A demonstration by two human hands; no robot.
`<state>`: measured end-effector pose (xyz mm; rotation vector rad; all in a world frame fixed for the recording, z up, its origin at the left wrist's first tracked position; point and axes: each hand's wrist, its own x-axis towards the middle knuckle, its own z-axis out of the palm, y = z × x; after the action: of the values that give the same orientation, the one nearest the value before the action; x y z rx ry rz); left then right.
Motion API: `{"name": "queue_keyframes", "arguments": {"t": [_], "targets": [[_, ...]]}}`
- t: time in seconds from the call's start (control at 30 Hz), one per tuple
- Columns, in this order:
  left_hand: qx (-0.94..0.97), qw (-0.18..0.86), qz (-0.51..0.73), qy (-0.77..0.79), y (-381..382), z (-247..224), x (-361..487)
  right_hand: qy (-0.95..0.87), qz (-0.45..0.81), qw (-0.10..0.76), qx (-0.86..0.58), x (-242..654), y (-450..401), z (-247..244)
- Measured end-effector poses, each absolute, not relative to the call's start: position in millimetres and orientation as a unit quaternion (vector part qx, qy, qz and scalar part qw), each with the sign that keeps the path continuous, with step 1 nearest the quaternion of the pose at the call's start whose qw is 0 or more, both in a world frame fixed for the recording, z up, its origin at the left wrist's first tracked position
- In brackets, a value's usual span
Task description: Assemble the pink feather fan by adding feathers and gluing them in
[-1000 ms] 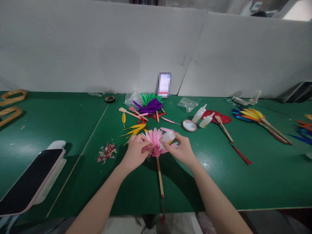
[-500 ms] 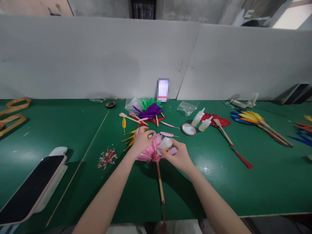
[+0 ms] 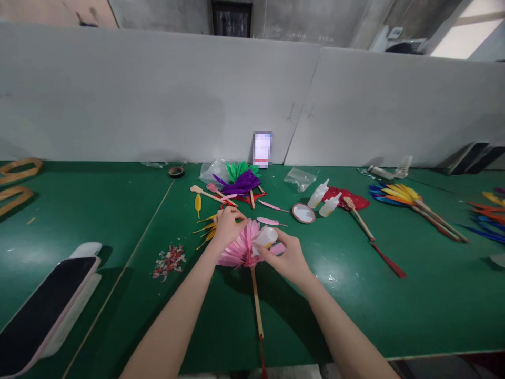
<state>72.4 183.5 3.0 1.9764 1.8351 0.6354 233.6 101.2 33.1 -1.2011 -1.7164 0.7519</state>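
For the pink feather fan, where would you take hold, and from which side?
Probably by the bare wooden handle, coming from the near side. It is slim and straight, lies pointing toward the wearer, and neither hand is on it. The pink feathers are a worse hold: they spread wide, the left hand is at them, and the right hand holds a white bottle over them.

There was the left hand [image 3: 230,227], arched palm-down; just right of it, the right hand [image 3: 289,257] curled into a grip, bare forearms [image 3: 175,305] slanting inward behind both!
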Motion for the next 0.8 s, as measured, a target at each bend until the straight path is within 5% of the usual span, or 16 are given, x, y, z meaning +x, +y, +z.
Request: {"name": "queue_keyframes", "arguments": {"t": [0.8], "targets": [[0.705,0.157,0.233,0.651,175.0,3.4,71.0,-0.693,0.291,0.444,-0.488,233.5,102.8,29.9]]}}
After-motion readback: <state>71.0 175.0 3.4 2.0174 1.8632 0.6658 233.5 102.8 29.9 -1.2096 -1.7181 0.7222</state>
